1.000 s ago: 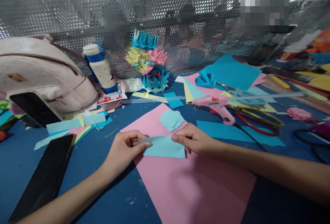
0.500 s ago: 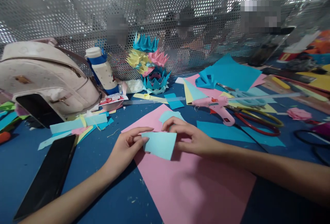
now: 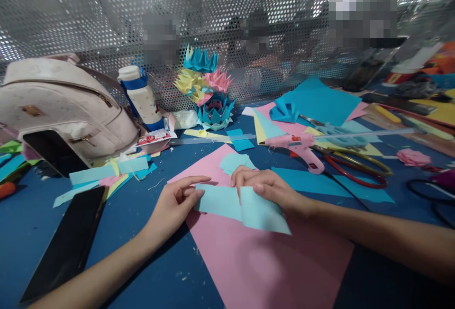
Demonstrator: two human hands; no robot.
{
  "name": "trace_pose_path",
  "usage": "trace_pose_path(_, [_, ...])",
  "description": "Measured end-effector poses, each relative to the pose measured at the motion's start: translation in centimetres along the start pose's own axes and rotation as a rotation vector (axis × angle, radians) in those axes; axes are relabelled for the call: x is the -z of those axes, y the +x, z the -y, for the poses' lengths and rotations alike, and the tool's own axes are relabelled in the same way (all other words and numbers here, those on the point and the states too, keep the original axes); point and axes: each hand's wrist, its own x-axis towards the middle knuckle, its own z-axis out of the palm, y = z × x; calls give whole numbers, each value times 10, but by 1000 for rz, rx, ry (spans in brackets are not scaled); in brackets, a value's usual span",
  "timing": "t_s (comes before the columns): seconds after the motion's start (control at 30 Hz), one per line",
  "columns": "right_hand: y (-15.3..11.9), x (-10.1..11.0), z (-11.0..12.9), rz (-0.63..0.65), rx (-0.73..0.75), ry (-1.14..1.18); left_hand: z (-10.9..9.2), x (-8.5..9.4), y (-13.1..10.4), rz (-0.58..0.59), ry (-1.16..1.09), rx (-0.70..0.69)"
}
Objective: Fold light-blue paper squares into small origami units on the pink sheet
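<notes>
A light blue paper strip [image 3: 221,201] stretches between my two hands, above a large pink paper sheet [image 3: 231,252]. My left hand [image 3: 183,200] pinches its left end between thumb and fingers. Farther right, my right hand [image 3: 273,190] grips the strip where it bends, thumb on the near side and fingers partly hidden behind. The right part of the strip hangs loose toward me and is tilted. Just beyond my hands, a light blue paper piece with a scalloped edge [image 3: 234,161] lies on the pink sheet.
A pink glue gun [image 3: 298,145] lies to the right with scissors [image 3: 359,171] beside it. On the left are a black phone [image 3: 66,242], paper strips [image 3: 108,169], a bottle [image 3: 142,98] and a backpack [image 3: 60,110]. Folded paper flowers [image 3: 213,110] stand at the back.
The doubled strip has been opened out to the right, showing more of its length. My right hand has turned and now holds it at the bend. My left hand has stayed in place.
</notes>
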Motion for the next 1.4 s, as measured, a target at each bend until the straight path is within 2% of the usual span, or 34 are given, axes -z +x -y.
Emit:
trace_pose_path(0.1, [-1,0,-1,-20,-4,-25,-1,0,0,-2,30,-7])
trace_pose_path(0.37, [-2,-5,-10,-15,-32,-264,-2,2,-3,25,94,-16])
trace_pose_path(0.63, [-1,-6,-8,-34,-112,-314,-2,3,0,-6,137,-130])
trace_pose_path(0.77, [-1,-6,-8,-32,-124,-321,-1,3,0,1,121,-102])
trace_pose_path(0.93, [-1,-6,-8,-22,-104,-338,0,-1,-2,65,22,-31])
trace_pose_path(1.07, [-1,-6,-7,-12,-74,-353,2,-2,-2,29,105,-15])
trace_pose_path(1.13, [-2,-7,-6,-46,-67,-356,3,-1,-1,5,98,-19])
trace_pose_path(1.27, [-3,-9,-6,-162,-191,-349,3,1,0,-30,17,-11])
trace_pose_path(1.4, [-5,-9,-8,-127,-286,-331,4,2,0,-49,31,-52])
